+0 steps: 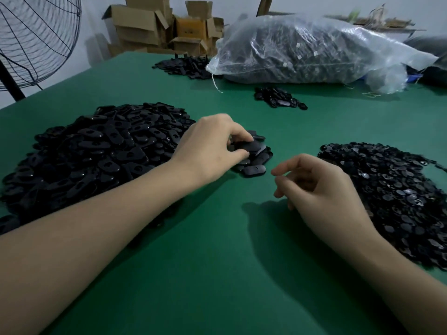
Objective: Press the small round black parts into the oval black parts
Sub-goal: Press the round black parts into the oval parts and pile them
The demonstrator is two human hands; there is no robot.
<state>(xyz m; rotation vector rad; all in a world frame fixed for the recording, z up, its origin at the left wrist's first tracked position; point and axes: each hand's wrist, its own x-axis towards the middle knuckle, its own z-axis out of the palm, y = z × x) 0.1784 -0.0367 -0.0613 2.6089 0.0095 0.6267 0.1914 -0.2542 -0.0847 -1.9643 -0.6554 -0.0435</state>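
A big heap of oval black parts covers the left of the green table. My left hand reaches over the heap's right edge and pinches an oval black part between thumb and fingers. A heap of small round black parts lies at the right. My right hand hovers just left of that heap, fingers loosely curled, nothing visible in them.
A small pile of black parts lies in the middle far area. Another pile sits beside a large clear plastic bag of parts. Cardboard boxes stand behind the table. A floor fan is at the far left.
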